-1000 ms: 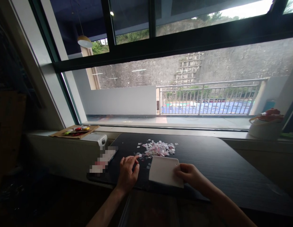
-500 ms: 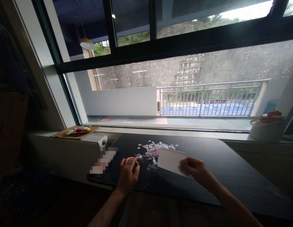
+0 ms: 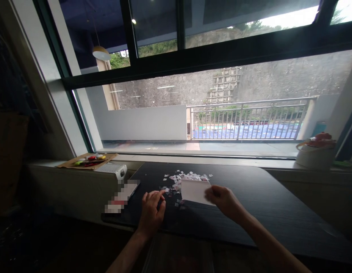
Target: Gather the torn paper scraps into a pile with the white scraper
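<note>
A heap of small white and pinkish paper pieces lies on the dark table. My right hand grips the right edge of a white card, tilted in front of the heap and hiding part of it. My left hand rests at the heap's left side, its fingers apart and holding nothing. The index fingertip reaches to a few scattered pieces; whether it touches them I cannot tell.
Left of my left hand, a blurred-out flat object lies at the table edge. On the sill are a brown board with colourful items, a white slatted device and a pale container. A large window stands behind.
My right hand has moved left with the card, which now covers more of the middle of the heap. My left hand has stayed nearly in place. The view has shifted slightly.
</note>
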### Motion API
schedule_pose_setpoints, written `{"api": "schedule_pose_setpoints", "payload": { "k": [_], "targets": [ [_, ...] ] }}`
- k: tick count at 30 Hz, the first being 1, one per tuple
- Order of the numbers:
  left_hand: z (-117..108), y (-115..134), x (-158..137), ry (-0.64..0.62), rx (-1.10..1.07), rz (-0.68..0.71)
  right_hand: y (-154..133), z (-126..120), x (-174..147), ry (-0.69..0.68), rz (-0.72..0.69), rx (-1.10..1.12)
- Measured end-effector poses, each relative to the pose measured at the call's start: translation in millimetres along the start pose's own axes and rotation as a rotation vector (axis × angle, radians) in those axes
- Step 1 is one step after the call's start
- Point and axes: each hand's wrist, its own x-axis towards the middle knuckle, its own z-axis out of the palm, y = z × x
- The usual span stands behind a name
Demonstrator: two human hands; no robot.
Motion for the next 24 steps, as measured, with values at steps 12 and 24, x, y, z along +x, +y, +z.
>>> {"api": "schedule_pose_setpoints", "payload": {
  "k": [12, 24],
  "targets": [
    [0, 1, 0, -0.008, 0.011, -0.01, -11, -17, -2, 0.014, -0.009, -0.031],
    [0, 0, 0, -0.012, 0.018, -0.002, -2, -34, -13, 0.046, 0.02, -0.12]
  ]
}}
